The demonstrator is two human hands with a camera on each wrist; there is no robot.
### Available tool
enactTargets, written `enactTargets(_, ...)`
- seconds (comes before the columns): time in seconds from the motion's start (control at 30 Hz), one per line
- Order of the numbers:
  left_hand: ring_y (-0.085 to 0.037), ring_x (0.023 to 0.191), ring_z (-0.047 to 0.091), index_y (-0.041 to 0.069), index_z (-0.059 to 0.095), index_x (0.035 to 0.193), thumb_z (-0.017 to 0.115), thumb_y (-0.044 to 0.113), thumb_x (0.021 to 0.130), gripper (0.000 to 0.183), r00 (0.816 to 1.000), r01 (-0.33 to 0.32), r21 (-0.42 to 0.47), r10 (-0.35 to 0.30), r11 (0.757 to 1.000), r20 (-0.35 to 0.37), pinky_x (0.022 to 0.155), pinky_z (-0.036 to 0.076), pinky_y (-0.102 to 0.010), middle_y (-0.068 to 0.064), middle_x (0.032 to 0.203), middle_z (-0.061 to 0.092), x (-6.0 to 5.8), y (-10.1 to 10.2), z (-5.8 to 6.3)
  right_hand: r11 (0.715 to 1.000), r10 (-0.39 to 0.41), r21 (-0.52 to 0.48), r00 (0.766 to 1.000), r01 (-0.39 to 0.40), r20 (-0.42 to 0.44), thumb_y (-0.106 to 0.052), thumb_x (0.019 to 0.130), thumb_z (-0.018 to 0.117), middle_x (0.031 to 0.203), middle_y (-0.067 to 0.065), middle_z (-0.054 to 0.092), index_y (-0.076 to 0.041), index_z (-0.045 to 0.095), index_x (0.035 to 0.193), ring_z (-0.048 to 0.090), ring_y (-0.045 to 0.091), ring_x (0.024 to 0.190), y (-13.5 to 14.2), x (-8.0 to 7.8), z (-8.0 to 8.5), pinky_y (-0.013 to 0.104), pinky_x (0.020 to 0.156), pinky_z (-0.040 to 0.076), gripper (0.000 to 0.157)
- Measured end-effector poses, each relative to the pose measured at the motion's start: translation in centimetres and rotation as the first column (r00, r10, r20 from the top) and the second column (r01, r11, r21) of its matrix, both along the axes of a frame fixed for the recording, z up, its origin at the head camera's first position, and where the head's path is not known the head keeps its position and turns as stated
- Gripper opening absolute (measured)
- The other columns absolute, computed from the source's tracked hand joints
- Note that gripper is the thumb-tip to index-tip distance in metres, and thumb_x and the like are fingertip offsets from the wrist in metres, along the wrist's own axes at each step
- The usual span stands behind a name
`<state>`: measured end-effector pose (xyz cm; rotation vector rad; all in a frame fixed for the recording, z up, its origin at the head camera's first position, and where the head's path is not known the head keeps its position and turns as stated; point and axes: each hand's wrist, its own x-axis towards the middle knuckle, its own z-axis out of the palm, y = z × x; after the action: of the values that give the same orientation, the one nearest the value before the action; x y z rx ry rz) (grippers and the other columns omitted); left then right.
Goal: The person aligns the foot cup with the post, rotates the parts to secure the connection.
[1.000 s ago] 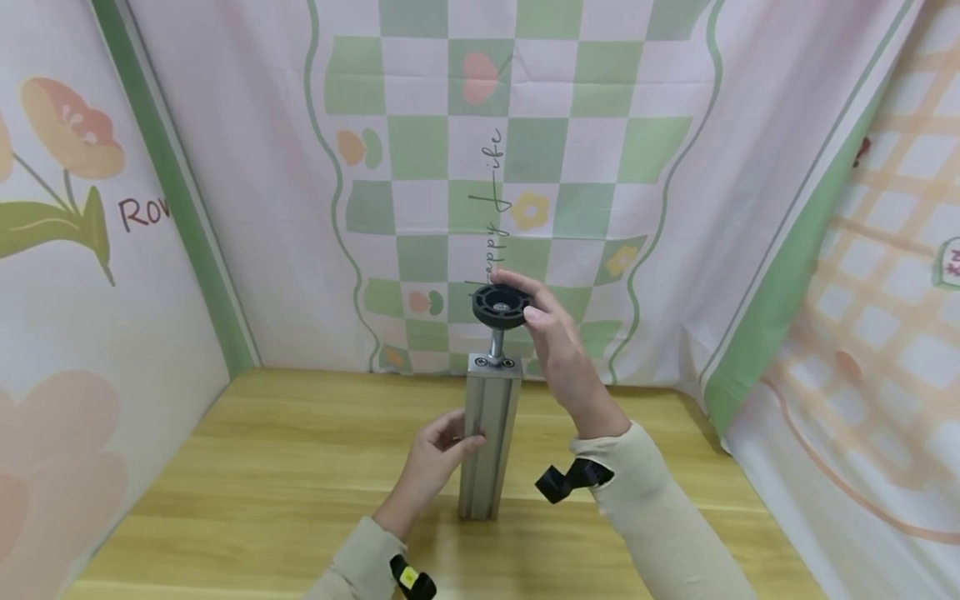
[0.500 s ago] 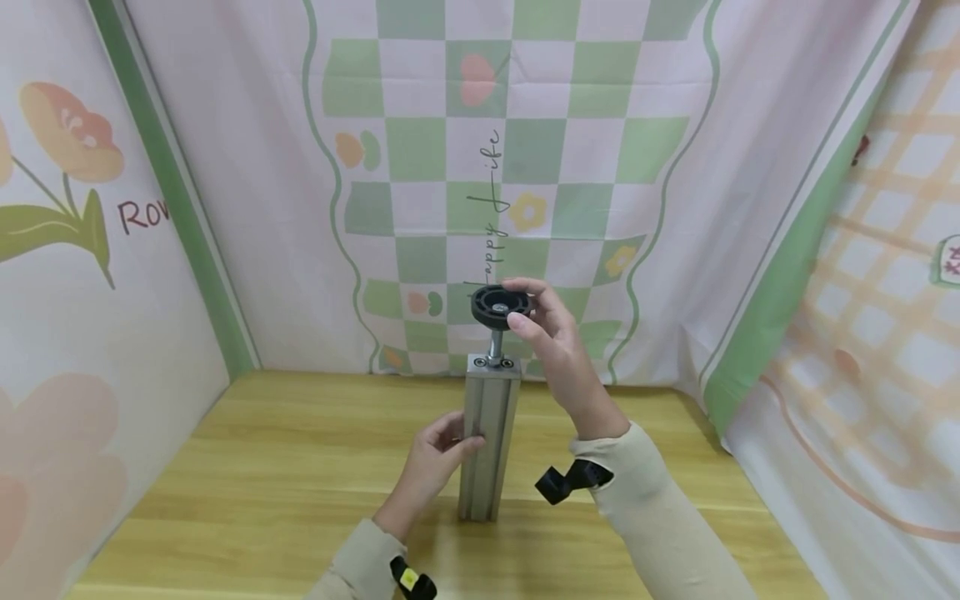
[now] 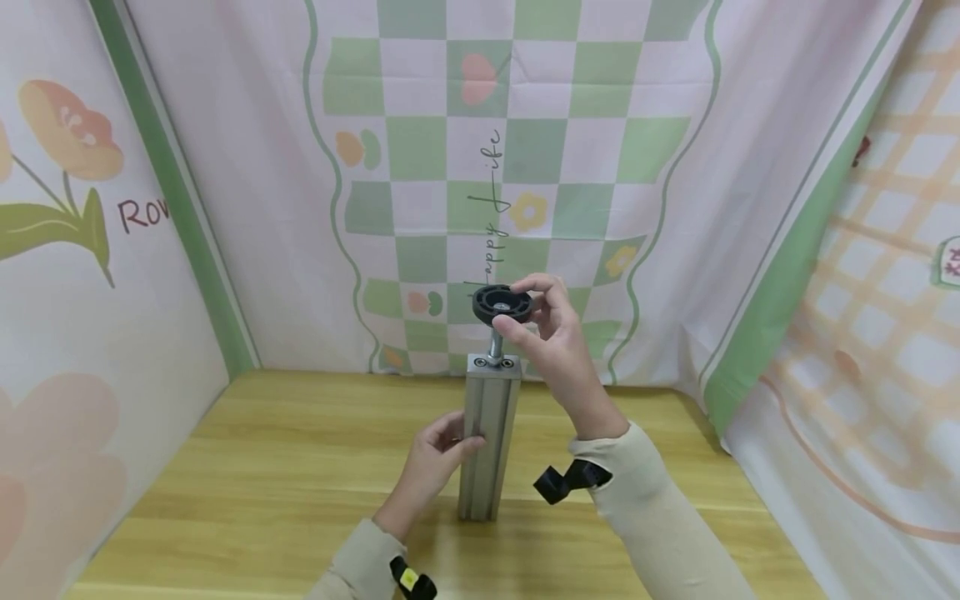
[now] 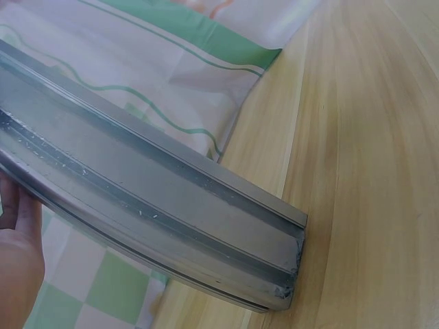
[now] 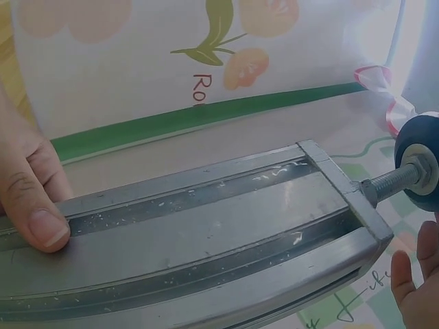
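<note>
An aluminium extrusion profile (image 3: pixel 491 450) stands upright on the table, its lower end touching the wood in the left wrist view. My left hand (image 3: pixel 429 454) grips it at mid-height, thumb on the near face and fingers behind. From the end plate (image 5: pixel 351 202) at its top rises a threaded stud (image 5: pixel 389 185) bearing a round black levelling foot (image 3: pixel 482 312). Around the right side of that foot my right hand (image 3: pixel 558 342) is curled, thumb at the front rim and fingers at the back rim. Two screws flank the stud on the plate.
The wooden table (image 3: pixel 247 483) spreads out around the profile. Printed cloths hang on three sides, with the checked back curtain (image 3: pixel 420 208) close behind the table's far edge. A black strap device (image 3: pixel 573 479) sits on the right wrist, another (image 3: pixel 412 577) on the left.
My right thumb has slid left along the foot's front rim, while the fingers have drawn back to the right along its far rim. Left hand and profile stay put.
</note>
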<state>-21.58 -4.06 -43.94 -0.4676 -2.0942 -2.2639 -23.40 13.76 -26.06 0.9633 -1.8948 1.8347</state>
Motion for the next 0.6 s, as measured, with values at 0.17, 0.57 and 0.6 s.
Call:
enactTargets(0.17, -0.023, 0.102, 0.062, 0.01, 0.066, 0.127, 0.079, 0.024, 0.089, 0.043, 1.0, 0.0, -0.009, 0.0, 1.0, -0.005, 0.086, 0.054, -0.029, -0.009, 0.109, 0.067, 0.01, -0.04, -0.05, 0.997, -0.065, 0.031, 0.998, 0.065, 0.0, -0.029, 0.089, 0.079, 0.123, 0.009, 0.043, -0.014, 0.055, 0.132, 0.049, 0.028, 0.092, -0.02, 0.13, 0.13, 0.025, 0.072, 0.05, 0.051)
enactTargets(0.57, -0.023, 0.102, 0.061, 0.01, 0.066, 0.127, 0.08, 0.026, 0.088, 0.045, 1.0, -0.004, -0.012, 0.004, 1.0, 0.002, 0.087, 0.053, -0.029, -0.009, 0.109, 0.066, -0.13, 0.02, -0.13, 0.996, -0.07, 0.053, 0.997, 0.073, -0.045, -0.047, 0.089, 0.075, 0.133, 0.008, 0.039, -0.017, 0.051, 0.145, 0.047, 0.027, 0.103, 0.11, -0.01, -0.06, 0.036, 0.094, 0.041, 0.068)
enactTargets(0.6, -0.023, 0.102, 0.061, 0.01, 0.066, 0.128, 0.08, 0.026, 0.088, 0.045, 1.0, -0.004, -0.013, 0.004, 1.0, 0.002, 0.087, 0.054, -0.029, -0.009, 0.109, 0.066, -0.14, 0.02, -0.15, 0.996, -0.056, 0.063, 0.997, 0.059, -0.044, -0.049, 0.093, 0.069, 0.138, 0.007, 0.039, -0.017, 0.048, 0.147, 0.048, 0.027, 0.109, 0.17, -0.07, -0.11, 0.039, 0.099, 0.038, 0.067)
